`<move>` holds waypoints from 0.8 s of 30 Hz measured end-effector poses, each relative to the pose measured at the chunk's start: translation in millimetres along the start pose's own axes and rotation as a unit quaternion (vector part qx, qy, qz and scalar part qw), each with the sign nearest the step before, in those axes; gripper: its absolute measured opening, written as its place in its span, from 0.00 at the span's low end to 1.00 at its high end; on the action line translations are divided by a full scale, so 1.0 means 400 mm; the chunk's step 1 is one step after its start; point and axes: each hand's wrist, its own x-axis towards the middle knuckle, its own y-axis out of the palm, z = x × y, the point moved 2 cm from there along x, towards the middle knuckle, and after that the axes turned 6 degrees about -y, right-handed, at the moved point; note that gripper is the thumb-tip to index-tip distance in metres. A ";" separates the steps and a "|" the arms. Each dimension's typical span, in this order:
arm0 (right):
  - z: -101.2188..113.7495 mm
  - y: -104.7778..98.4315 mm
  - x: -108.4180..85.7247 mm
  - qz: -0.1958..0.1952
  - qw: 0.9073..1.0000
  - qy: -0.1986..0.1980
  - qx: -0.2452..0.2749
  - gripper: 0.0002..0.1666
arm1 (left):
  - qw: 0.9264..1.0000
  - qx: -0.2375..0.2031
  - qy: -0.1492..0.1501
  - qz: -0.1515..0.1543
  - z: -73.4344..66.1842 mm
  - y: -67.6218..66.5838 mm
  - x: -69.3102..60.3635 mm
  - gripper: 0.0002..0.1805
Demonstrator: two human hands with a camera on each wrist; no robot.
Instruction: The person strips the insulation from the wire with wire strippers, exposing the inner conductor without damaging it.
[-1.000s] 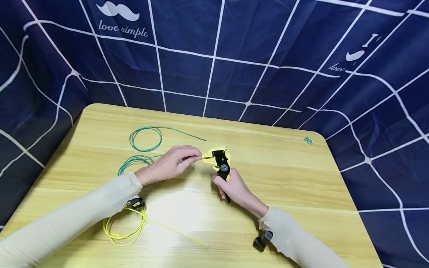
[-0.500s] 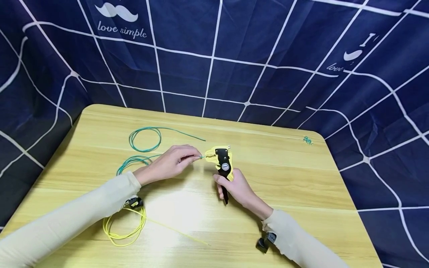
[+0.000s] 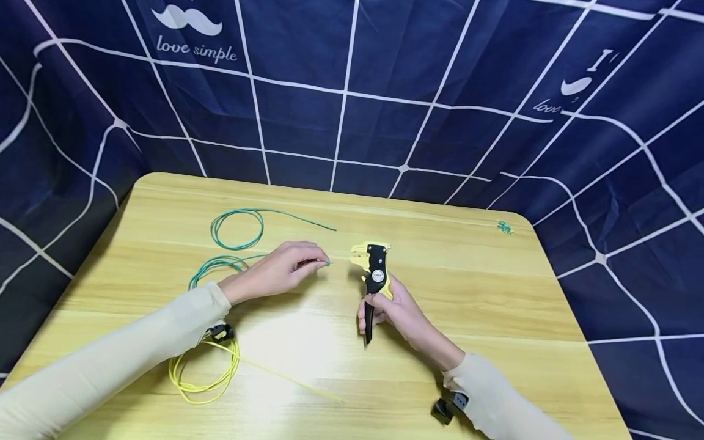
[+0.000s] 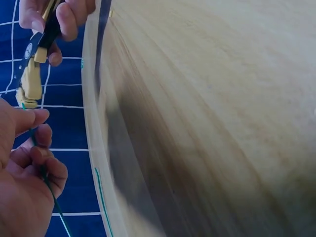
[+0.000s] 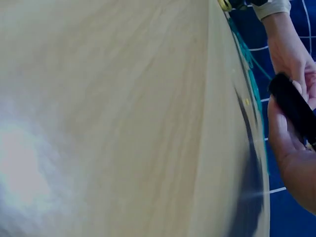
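My left hand [image 3: 282, 270] pinches a green wire [image 4: 55, 202] between thumb and fingertips, and its short tip pokes out past them. In the left wrist view the wire runs down across the palm; in the head view it trails back to a loose green coil [image 3: 211, 264]. To the right, my right hand [image 3: 406, 310] grips a yellow-and-black wire stripper [image 3: 377, 264] by its handles. The tool's yellow nose faces the wire tip, with a small gap between them in the head view. In the right wrist view a black handle [image 5: 291, 103] sticks out of the right hand.
Another green wire coil [image 3: 236, 230] lies farther back on the wooden table [image 3: 467, 281]. A yellow wire coil [image 3: 203, 385] sits near the left forearm, its end stretching right. Small green bits [image 3: 504, 227] lie at the back right. Dark blue cloth [image 3: 308, 122] surrounds the table's back and sides.
The wire stripper, first around the green wire's end, has come off it and moved right with my right hand. My left hand stays nearly in place, still pinching the wire.
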 end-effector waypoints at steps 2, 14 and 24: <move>0.002 0.002 -0.003 0.009 1.000 -0.003 0.027 0.35 | 1.000 0.003 0.000 0.009 0.002 0.001 -0.001 0.09; 0.004 -0.004 -0.041 0.052 0.996 -0.025 0.074 0.39 | 0.999 0.035 -0.016 0.035 0.009 0.010 -0.009 0.11; 0.008 -0.033 -0.058 0.049 0.994 -0.038 0.095 0.39 | 0.996 0.035 -0.034 0.072 0.016 0.015 -0.008 0.11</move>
